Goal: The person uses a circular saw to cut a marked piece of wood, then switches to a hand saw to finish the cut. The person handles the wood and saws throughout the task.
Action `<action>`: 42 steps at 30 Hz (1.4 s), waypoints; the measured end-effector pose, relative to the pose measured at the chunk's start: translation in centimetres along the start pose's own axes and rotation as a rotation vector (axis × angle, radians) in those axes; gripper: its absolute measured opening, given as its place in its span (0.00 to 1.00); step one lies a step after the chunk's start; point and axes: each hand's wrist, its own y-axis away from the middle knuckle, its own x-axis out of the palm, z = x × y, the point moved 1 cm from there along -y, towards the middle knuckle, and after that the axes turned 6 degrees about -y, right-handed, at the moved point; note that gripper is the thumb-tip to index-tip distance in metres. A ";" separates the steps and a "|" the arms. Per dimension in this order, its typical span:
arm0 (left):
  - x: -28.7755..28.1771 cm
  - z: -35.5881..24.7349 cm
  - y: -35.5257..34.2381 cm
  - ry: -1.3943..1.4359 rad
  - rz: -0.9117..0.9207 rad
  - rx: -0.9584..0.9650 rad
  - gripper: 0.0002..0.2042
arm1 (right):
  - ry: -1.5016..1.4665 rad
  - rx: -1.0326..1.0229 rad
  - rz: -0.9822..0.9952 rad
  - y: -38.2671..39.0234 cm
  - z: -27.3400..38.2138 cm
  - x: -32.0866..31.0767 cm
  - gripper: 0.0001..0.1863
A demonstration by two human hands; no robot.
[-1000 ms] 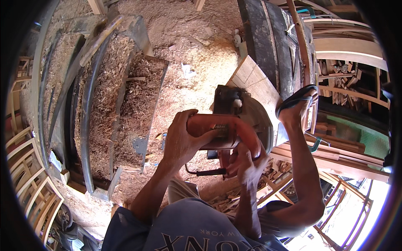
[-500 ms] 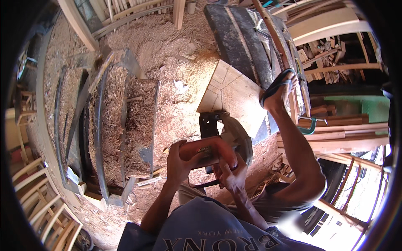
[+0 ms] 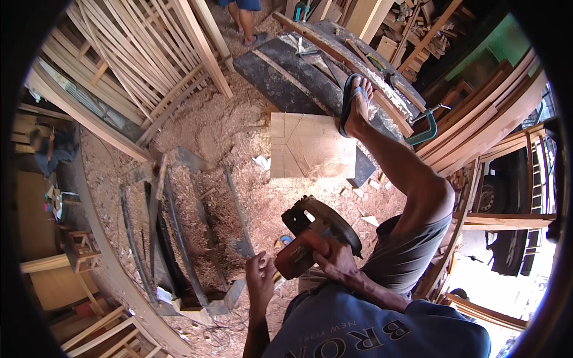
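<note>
A red and dark circular saw (image 3: 298, 253) hangs in front of my body, its handle gripped by my right hand (image 3: 339, 262). My left hand (image 3: 260, 279) is off the tool, just left of the red motor housing, with loosely bent fingers apart and nothing in them. Beyond the saw lies a pale wooden board (image 3: 310, 149) marked with dark lines, some meeting in a Y. A gap separates saw and board. My sandalled foot (image 3: 357, 110) rests at the board's far right corner, beside the dark worn bench (image 3: 286, 77).
A green C-clamp (image 3: 425, 128) grips timber at the bench's right end. Curved dark frame pieces (image 3: 179, 232) lie in shavings on the left. Slatted wooden frames (image 3: 119, 59) lean at the far left. Another person's legs (image 3: 246, 21) show behind the bench; a person (image 3: 51, 149) is farther left.
My left hand has let go of the saw's red housing. The saw has drawn back from the board toward my body, held by the right hand alone. The view has turned.
</note>
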 end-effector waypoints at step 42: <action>-7.0 -31.0 16.8 1.806 0.935 0.556 0.33 | 0.101 -0.260 0.220 -0.2 -5.4 4.9 0.21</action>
